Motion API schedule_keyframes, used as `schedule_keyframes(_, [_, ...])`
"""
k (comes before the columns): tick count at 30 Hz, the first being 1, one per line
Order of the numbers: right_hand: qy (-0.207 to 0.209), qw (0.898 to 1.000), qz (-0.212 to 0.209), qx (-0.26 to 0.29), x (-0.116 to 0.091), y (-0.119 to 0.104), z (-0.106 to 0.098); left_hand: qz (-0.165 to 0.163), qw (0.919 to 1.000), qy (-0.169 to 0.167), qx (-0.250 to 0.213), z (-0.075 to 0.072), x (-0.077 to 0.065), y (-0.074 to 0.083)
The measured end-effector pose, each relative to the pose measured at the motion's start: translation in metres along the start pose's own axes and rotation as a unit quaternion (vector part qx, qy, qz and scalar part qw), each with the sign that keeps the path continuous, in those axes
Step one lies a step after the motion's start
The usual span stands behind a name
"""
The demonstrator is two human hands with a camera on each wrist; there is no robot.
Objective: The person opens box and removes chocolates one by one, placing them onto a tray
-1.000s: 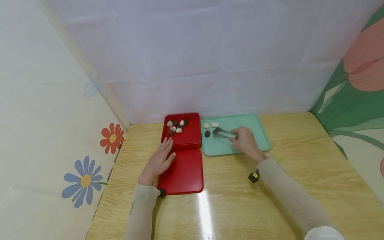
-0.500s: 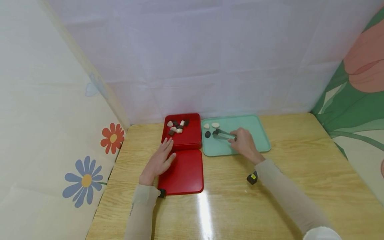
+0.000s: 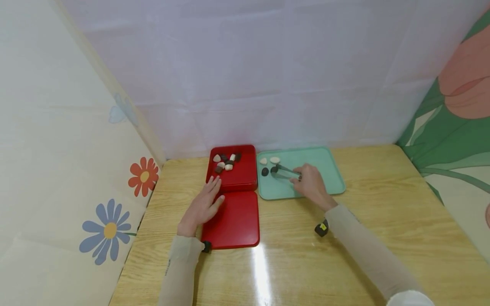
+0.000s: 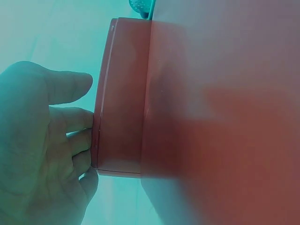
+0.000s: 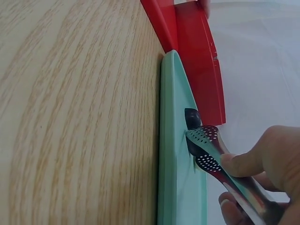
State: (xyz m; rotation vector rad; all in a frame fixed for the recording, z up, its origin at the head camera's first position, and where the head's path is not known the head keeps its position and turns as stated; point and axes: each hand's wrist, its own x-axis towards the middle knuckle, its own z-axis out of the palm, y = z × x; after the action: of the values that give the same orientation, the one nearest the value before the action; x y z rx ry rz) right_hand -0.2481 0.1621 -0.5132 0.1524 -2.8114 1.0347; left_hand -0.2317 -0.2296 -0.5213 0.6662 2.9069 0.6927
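Observation:
My right hand (image 3: 309, 180) grips metal tongs (image 3: 289, 171) above the mint-green tray (image 3: 321, 170). In the right wrist view the perforated tong ends (image 5: 209, 163) stand on either side of a dark stone (image 5: 193, 148), low on the tray. A second dark stone (image 3: 265, 171) lies just left of it, with two white stones (image 3: 274, 160) behind. Fingers straight, my left hand (image 3: 200, 210) touches the front rim of the red box (image 3: 241, 180); in the left wrist view its fingertips meet the box edge (image 4: 99, 108).
Several black and white stones (image 3: 226, 162) lie in the red box, left of the tray. A flat red lid or tray (image 3: 237, 223) sits in front of it. Wooden table (image 3: 291, 259) extends toward me. A white cloth wall (image 3: 268, 85) rises behind.
My right hand and the tongs have shifted very slightly left, and the tong ends sit around the dark stone. My left hand keeps its place on the box rim.

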Motion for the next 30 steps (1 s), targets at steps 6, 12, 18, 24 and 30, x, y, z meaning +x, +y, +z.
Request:
schedule_keyframes(6, [0.009,1.0,-0.001,-0.002,-0.003,-0.002,-0.004,0.003,1.0,0.004,0.0,-0.001,-0.001,-0.002])
schedule_keyframes(12, [0.02,1.0,-0.014,-0.004,-0.004,-0.008,-0.006,0.005,1.0,0.005,0.001,0.0,-0.001,-0.003])
schedule_keyframes(18, [0.032,0.999,-0.025,-0.02,-0.002,-0.017,-0.005,0.003,1.0,0.006,-0.001,-0.001,-0.002,-0.001])
schedule_keyframes(24, [0.023,0.999,-0.023,-0.018,0.002,-0.026,-0.005,-0.002,1.0,0.004,-0.004,-0.001,-0.001,0.0])
schedule_keyframes(30, [0.01,1.0,-0.014,0.005,0.006,-0.033,-0.002,-0.001,1.0,0.004,0.002,0.001,0.0,0.0])
